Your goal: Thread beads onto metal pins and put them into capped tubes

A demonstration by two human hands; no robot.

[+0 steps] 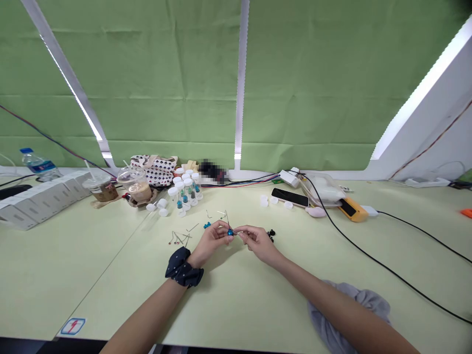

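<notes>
Green blinds (313, 73), bright light (424, 93) along their right edge, white wall (448, 91), pale table (239, 305)

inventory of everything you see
Small shiny pieces: several, blue, centre
Bent metal rods: several, silver, left
Tiny pieces: several, black, centre
Capped plastic tubes: many, clear, left
Loose caps: several, white, back
Flat phone: one, black, right
Handheld device: one, yellow, right
Plastic drink cups: two, clear, left
Plastic bottle: one, clear, left
Cardboard boxes: several, white, left
Patterned fabric bag: one, white, back
Cables: several, mixed, scattered
Fabric panels: several, green, background
Tabletop: one, pale, below
Cloth scrunchie: one, navy, left
Crumpled cloth: one, grey, right
Left hand: one, centre
Right hand: one, centre
</notes>
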